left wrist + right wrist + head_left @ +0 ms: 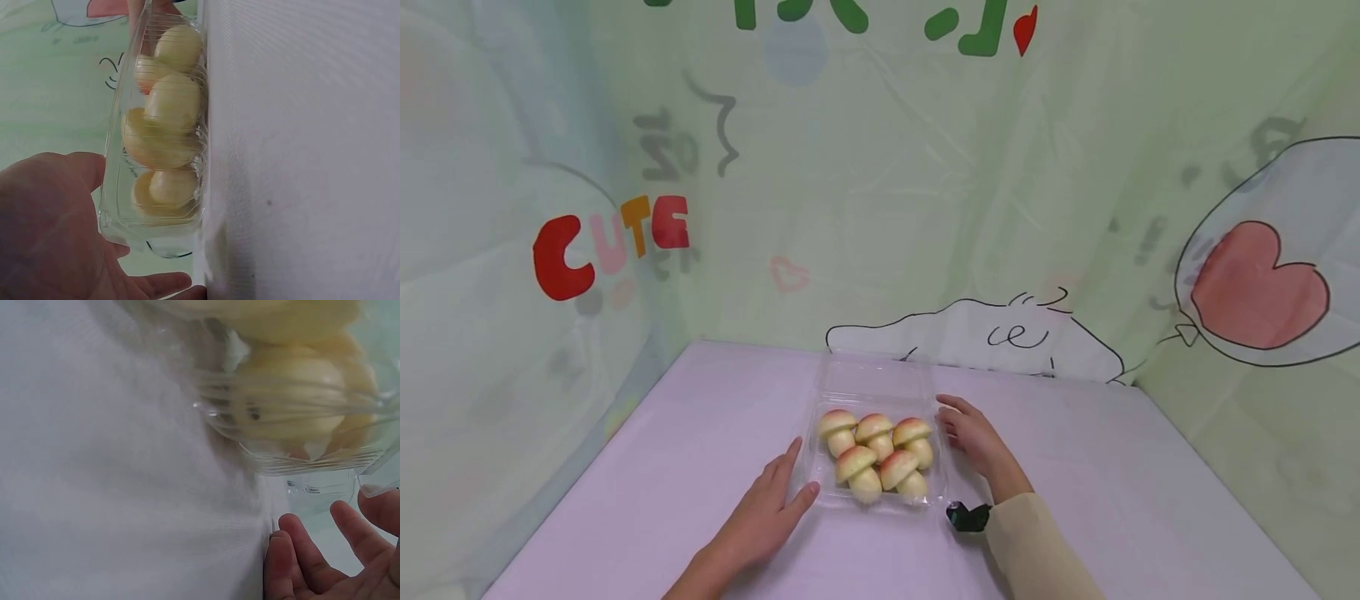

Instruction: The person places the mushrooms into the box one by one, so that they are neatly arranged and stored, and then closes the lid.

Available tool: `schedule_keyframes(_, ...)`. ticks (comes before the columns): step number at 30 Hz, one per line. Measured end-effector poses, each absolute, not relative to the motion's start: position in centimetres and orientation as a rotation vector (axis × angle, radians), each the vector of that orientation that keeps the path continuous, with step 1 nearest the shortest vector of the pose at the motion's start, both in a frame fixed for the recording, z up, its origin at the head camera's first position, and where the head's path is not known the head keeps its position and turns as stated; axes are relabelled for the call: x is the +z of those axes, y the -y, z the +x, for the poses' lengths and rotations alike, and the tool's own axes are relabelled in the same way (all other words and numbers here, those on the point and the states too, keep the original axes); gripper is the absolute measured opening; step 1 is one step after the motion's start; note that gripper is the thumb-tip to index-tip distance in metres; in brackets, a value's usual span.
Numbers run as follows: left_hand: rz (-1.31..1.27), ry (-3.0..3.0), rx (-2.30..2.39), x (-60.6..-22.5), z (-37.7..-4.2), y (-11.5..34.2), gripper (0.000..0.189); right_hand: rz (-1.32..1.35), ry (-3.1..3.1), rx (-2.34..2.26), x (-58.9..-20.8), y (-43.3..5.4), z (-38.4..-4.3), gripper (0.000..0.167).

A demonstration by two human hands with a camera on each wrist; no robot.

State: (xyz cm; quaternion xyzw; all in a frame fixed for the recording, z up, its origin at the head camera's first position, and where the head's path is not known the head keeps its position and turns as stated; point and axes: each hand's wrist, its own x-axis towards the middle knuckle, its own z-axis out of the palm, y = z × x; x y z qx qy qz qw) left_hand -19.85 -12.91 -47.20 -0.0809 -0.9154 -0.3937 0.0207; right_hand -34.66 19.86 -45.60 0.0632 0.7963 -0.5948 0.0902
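Pale lilac table [1112, 492] backed by a printed green curtain [887, 183] with a red heart balloon and "CUTE" lettering. Clear plastic clamshell box [874, 392] sits mid-table near the curtain, lid open and lying flat behind the tray. Five mushroom-shaped buns [876, 454] in the tray: three in the back row, two in front, packed touching. Left hand [763, 517] flat on the table at the tray's left edge, fingers straight and loosely spread, thumb tip touching the front-left corner; not gripping. Right hand [972, 437] at the tray's right edge, fingers relaxed, slightly bent, held together, fingertips just at the rim. Contact probably there, but the right wrist view is too blurred to confirm. Beige sleeve [1037, 542] on the right arm, dark wrist strap [967, 517] below it.
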Motion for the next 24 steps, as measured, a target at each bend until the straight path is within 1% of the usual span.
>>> schedule_keyframes(10, -0.260, 2.827, -1.215, -47.43, -19.85, 12.94, 0.075, 0.132, -2.359, -1.816, -45.61, -19.65, -34.20, 0.048)
schedule_keyframes(24, -0.236, 2.838, -1.237, -47.05, -19.77, 12.68, 0.075, 0.144, -2.343, -1.879, -45.49, -19.70, -34.11, 0.049)
